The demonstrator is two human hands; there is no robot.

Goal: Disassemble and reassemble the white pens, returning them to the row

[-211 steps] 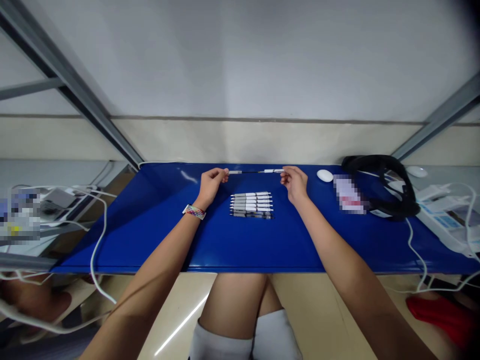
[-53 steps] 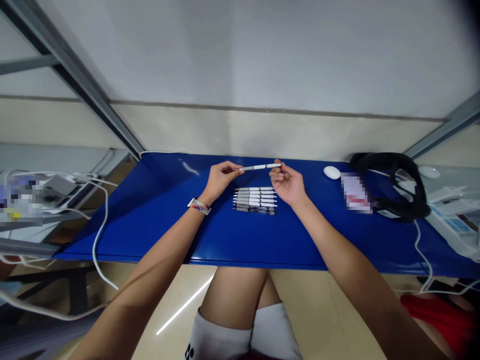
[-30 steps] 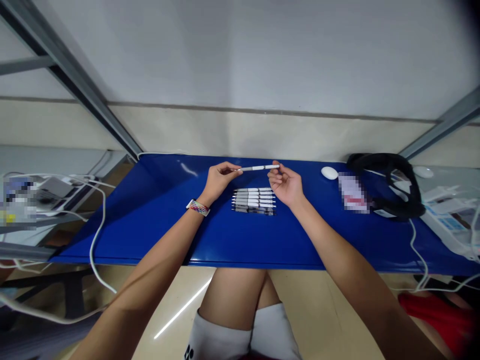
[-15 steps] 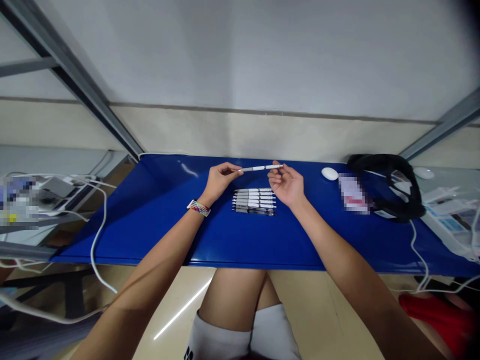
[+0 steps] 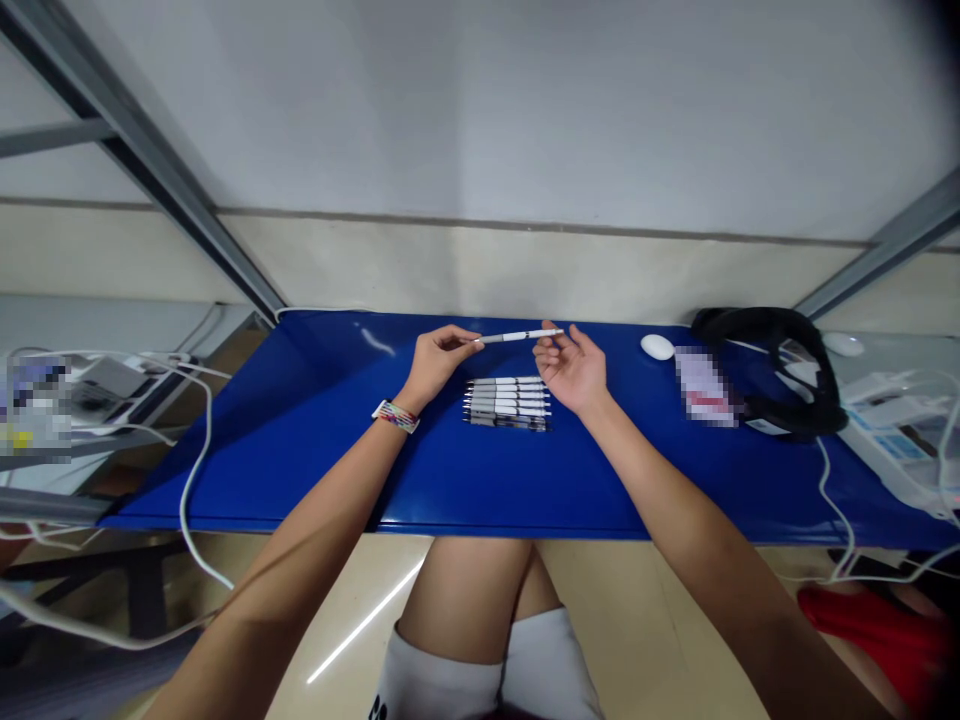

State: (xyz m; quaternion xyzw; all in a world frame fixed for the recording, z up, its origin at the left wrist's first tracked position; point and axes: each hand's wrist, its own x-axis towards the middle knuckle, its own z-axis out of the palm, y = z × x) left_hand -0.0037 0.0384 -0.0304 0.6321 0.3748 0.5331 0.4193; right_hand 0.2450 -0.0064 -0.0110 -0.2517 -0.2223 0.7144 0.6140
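Above the blue table [image 5: 465, 490], a white and grey pen [image 5: 517, 336] is held almost level. The thumb and fingers of my left hand [image 5: 439, 365] pinch its grey left end. My right hand [image 5: 574, 370] is turned palm up at the pen's other end, with thumb and fingers apart. That end lies by its fingertips, and I cannot tell if it rests on them. Just below, several more pens [image 5: 506, 397] lie side by side in a row, mostly white and grey, with a darker clear one nearest me. My right fingers partly cover the right ends of the upper pens.
To the right lie a white computer mouse [image 5: 658, 347], a blurred pink and white packet [image 5: 705, 386] and a black headset-like band [image 5: 795, 370]. A white cable [image 5: 196, 470] hangs over the table's left side. Grey metal posts [image 5: 172, 180] frame the table before a wall.
My right thumb has lifted off the pen's right end, and the fingers have opened a little. My left hand keeps its pinch on the pen.
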